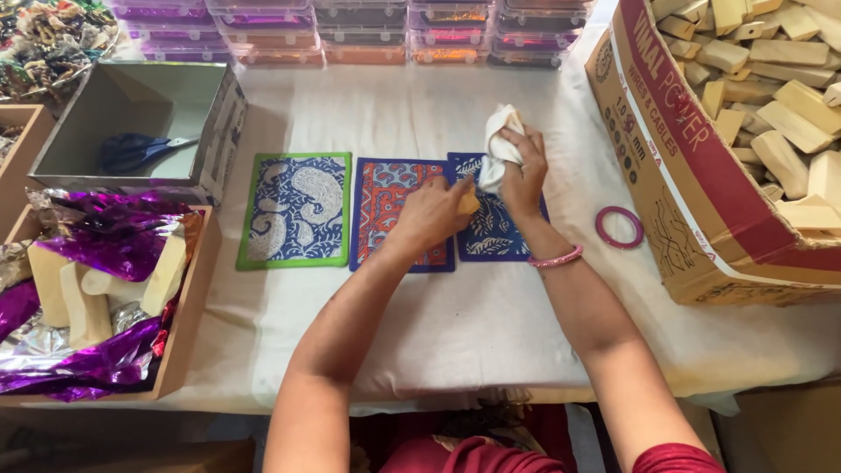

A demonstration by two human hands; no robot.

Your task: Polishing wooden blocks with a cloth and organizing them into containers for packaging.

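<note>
A small tan wooden block [469,201] sits pinched in the fingers of the left hand [431,213], held low over the seam between the red-and-blue printed cloth panel [396,210] and the dark blue leaf-print panel [492,229], seemingly so the right hand [523,166] can rub it. That hand's fingers are closed round a bunched white cloth [498,147] pressed against the block's upper side. A third panel, green-bordered with paisley [297,208], lies just beside them on the white-covered counter [455,324]. To the right, a pink ring [619,227] rests near a big cardboard carton [692,201] heaped with similar wooden blocks [788,96]. On the left, a tray [188,333] holds purple foil [105,236] and blocks, behind it a grey box [131,123] with scissors [136,151]. Nothing crowds the hands.
</note>
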